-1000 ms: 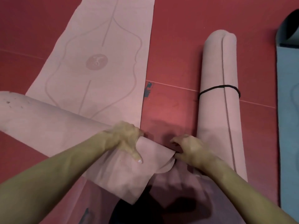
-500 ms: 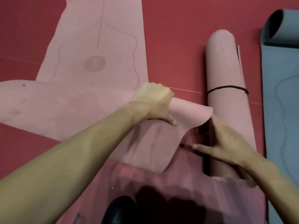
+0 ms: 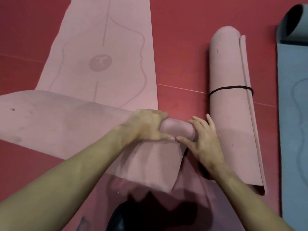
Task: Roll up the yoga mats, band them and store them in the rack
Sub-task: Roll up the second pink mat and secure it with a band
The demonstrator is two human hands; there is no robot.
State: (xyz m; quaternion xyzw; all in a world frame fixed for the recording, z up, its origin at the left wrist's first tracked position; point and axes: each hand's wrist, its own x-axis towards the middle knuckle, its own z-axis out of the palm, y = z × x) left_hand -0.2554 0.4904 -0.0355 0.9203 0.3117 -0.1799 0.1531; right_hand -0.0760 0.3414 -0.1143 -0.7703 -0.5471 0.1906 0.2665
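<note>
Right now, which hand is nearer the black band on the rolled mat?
Right. The right hand is beside the rolled mat, just below the band; the left hand grips the half-rolled mat farther left.

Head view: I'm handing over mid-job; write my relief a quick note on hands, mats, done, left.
Left hand: grips the starting roll of the pink line-marked yoga mat.
Right hand: open, fingers against the roll's end.
Done: one rolled pink yoga mat lies to the right, black elastic band around it.
Left: finish this roll, band it; roll the mostly flat blue yoga mat; store all. Rack not in view.
</note>
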